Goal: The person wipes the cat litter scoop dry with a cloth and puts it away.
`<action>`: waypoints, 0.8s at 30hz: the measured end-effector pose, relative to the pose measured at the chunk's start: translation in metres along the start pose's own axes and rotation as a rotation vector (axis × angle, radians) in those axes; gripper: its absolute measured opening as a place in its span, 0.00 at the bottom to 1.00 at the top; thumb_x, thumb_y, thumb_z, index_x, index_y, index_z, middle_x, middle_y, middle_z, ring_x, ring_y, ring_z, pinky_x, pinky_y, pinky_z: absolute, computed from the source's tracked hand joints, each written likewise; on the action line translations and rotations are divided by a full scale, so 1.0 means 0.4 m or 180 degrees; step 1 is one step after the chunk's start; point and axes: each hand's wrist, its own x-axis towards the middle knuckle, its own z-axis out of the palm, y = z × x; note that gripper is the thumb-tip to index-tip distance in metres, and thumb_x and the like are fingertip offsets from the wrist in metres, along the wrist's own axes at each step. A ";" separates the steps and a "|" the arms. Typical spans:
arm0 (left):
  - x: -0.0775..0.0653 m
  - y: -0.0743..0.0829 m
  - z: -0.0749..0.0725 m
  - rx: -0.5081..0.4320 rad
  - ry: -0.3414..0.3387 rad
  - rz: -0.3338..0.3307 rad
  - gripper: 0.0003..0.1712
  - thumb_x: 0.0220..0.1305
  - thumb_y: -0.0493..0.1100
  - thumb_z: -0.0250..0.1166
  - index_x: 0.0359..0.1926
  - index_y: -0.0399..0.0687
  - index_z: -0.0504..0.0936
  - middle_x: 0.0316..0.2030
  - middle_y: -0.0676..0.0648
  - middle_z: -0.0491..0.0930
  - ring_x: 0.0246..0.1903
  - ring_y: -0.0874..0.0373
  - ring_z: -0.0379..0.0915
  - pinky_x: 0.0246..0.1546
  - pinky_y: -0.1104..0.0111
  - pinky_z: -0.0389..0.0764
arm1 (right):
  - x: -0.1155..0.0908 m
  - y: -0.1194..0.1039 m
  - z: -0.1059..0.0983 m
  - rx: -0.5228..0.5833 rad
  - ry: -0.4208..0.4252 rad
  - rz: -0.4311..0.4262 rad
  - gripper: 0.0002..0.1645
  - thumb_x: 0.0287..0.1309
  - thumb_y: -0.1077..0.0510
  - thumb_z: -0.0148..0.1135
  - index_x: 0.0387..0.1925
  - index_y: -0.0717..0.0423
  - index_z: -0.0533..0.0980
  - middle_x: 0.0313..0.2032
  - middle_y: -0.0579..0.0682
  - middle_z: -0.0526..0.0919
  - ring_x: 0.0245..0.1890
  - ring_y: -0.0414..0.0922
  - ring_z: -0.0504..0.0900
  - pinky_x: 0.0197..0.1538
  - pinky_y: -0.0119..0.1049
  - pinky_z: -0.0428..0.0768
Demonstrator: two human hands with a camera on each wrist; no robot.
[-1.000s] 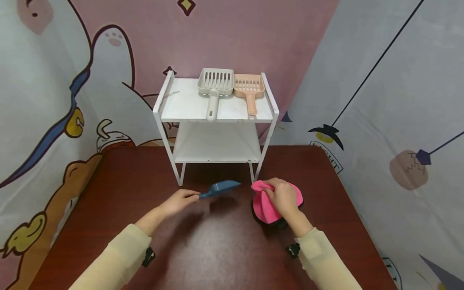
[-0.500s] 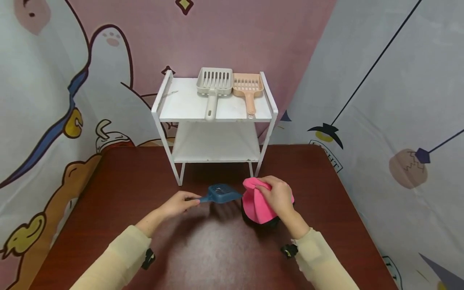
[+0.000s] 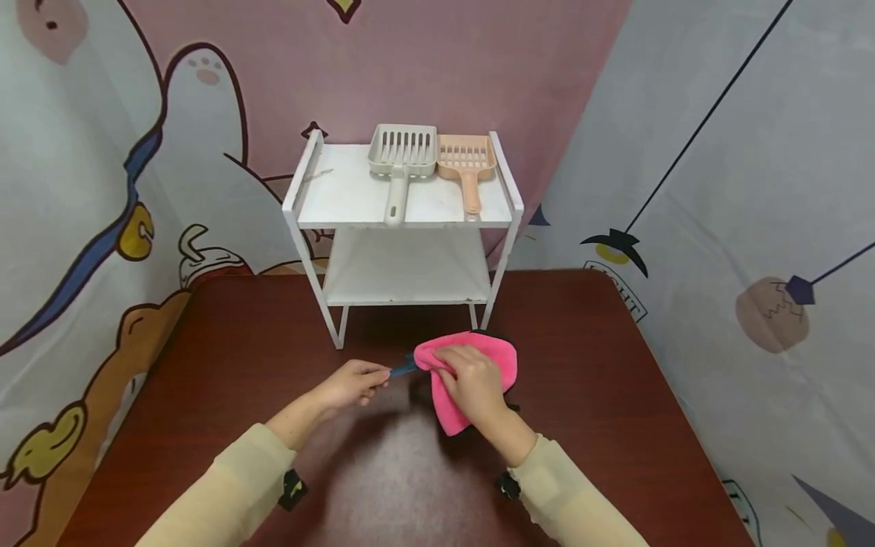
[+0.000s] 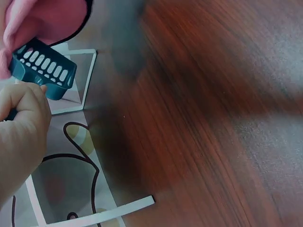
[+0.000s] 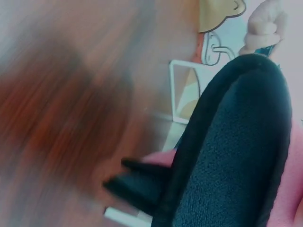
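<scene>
My left hand (image 3: 352,386) grips the handle of a blue slotted litter scoop (image 4: 47,66), held above the table. In the head view most of the scoop's head is hidden behind a pink cloth (image 3: 495,355) with a dark edge. My right hand (image 3: 475,384) holds this cloth bunched between thumb and fingers, over the scoop. In the right wrist view the cloth's dark, fuzzy underside (image 5: 236,146) fills much of the picture. The left wrist view has the pink cloth (image 4: 52,21) against the scoop's far side, with the slots showing.
A white two-tier rack (image 3: 406,266) stands at the back of the dark red-brown table (image 3: 581,327). On its top shelf lie a light grey slotted scoop (image 3: 403,156) and a peach slotted scoop (image 3: 468,163). Printed cloth walls (image 3: 690,205) border the table.
The pink cloth in my right hand has moved left, from beside the scoop to over its head. My left hand has shifted slightly right, and the scoop's head has become mostly covered.
</scene>
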 end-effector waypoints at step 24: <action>0.000 0.003 -0.018 0.1530 -0.0013 0.0977 0.17 0.63 0.38 0.60 0.50 0.31 0.79 0.27 0.45 0.82 0.21 0.70 0.67 0.24 0.76 0.71 | 0.063 0.012 -0.039 0.0832 -0.0196 0.1413 0.13 0.45 0.57 0.73 0.35 0.56 0.84 0.33 0.52 0.86 0.30 0.45 0.82 0.32 0.36 0.80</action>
